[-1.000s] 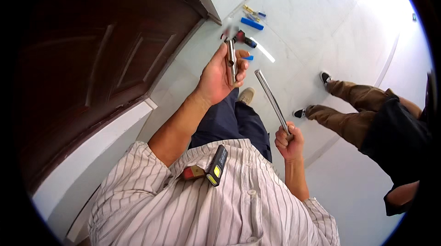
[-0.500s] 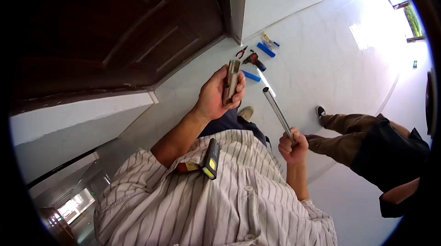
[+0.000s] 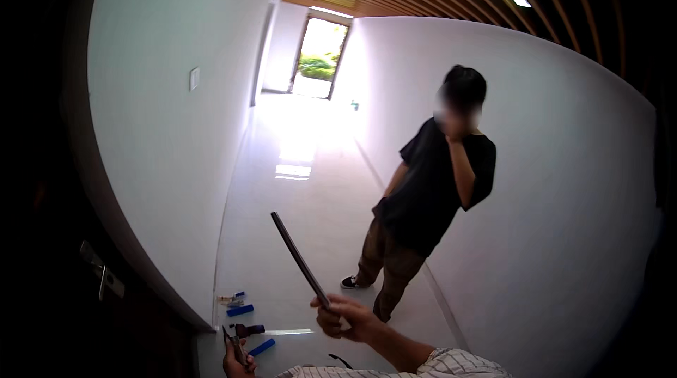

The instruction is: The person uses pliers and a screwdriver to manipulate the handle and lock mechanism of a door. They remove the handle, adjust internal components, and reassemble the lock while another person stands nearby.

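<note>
My right hand [image 3: 342, 318] is closed round the lower end of a slim metal tube [image 3: 296, 247]. The tube slants up and to the left, its far end held out over the floor. Low at the left, my left hand [image 3: 235, 364] is wrapped round a hollow metal fitting [image 3: 238, 350], partly cut off by the lower edge of the picture. Just beyond that hand a cordless drill [image 3: 250, 330] lies on the floor. One blue block [image 3: 262, 347] lies beside the drill and another blue block [image 3: 240, 310] lies farther off.
A person in a black T-shirt [image 3: 430, 180] stands ahead on the right, one hand raised to the face. White walls flank the pale, shiny floor [image 3: 296, 202]. A dark door with a handle [image 3: 106, 281] is at the left; a bright doorway [image 3: 321, 57] is at the far end.
My view has swung up and to the right, from the floor and dark door to the corridor. Both hands keep hold of the tube and the fitting. The person's upper body now shows.
</note>
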Available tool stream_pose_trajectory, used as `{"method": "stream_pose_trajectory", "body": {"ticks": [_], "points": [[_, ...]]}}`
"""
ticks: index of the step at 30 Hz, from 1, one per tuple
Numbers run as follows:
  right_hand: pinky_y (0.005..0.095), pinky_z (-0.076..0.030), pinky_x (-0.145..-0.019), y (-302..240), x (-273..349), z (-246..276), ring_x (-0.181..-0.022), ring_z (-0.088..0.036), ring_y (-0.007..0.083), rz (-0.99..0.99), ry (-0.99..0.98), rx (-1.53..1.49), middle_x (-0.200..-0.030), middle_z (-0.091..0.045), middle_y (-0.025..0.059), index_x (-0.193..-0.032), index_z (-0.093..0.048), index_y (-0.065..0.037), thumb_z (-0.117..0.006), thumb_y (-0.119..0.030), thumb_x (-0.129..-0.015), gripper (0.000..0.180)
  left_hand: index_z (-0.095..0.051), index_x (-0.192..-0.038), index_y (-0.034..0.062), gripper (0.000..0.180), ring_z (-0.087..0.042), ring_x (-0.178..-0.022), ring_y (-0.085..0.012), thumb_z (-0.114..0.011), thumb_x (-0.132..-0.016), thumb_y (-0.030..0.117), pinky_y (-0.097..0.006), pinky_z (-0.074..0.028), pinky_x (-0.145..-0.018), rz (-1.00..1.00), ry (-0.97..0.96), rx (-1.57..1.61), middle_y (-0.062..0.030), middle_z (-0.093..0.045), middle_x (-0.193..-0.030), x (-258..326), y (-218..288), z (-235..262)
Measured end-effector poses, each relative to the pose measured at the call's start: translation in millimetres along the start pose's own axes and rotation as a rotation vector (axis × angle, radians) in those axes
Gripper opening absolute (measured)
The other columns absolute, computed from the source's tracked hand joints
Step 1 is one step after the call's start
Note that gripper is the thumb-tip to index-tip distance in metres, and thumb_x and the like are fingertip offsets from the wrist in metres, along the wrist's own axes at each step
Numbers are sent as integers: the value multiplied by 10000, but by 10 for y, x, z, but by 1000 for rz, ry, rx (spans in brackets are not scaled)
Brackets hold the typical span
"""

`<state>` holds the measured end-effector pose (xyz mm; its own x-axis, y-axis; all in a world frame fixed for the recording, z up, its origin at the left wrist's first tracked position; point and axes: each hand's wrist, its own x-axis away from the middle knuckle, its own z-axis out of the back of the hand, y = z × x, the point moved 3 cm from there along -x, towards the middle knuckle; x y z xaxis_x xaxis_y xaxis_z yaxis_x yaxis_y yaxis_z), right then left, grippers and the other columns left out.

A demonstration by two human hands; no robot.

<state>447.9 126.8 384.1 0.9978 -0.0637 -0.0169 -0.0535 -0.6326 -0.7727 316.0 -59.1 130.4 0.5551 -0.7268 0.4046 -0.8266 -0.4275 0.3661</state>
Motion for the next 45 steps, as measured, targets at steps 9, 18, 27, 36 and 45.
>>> {"method": "stream_pose_trajectory", "body": {"ticks": [9,18,27,36,45], "points": [[258,-324,-491,-765,453,-3751,-563,-328,117,1627,-167,645,-661,-390,14,-1085,-510,-60,-279,-342,-1073,365,-648,-866,4,212,-422,-522,-127,-530,-973,143,-268,-369,-503,-503,-176,-866,-21,-523,-626,1585,1660,401],[259,-337,-509,-2184,617,-3613,-550,-325,116,2112,197,1115,-644,-321,-15,-1110,-486,-72,-332,-341,-1057,314,-587,-779,43,110,-402,-484,-220,-504,-807,109,-329,-395,-510,130,-161,-130,-55,-446,-560,194,1093,-374],[214,-291,-429,-3184,460,-1597,-498,-350,60,557,749,723,-649,-404,-23,-1138,-514,38,-418,-281,-1026,351,-566,-1154,99,355,-338,-460,-167,-522,-823,218,-313,-293,-405,837,-591,-208,-18,-443,-607,-1213,141,-1280],[272,-393,-546,-3253,1902,-2715,-599,-448,108,2054,732,661,-682,-457,-20,-1056,-589,-76,-486,-271,-1014,225,-554,-1228,158,401,-414,-547,-173,-537,-840,255,-310,-359,-482,1024,-632,-301,-22,-515,-724,-1315,-127,-1593],[278,-369,-584,-2528,2530,-3148,-604,-398,113,2397,696,959,-648,-404,-22,-915,-496,-126,-432,-323,-1034,238,-562,-1162,124,391,-397,-585,-168,-574,-774,167,-298,-335,-489,1105,-526,-286,-18,-447,-703,-893,-431,-2190]]}}
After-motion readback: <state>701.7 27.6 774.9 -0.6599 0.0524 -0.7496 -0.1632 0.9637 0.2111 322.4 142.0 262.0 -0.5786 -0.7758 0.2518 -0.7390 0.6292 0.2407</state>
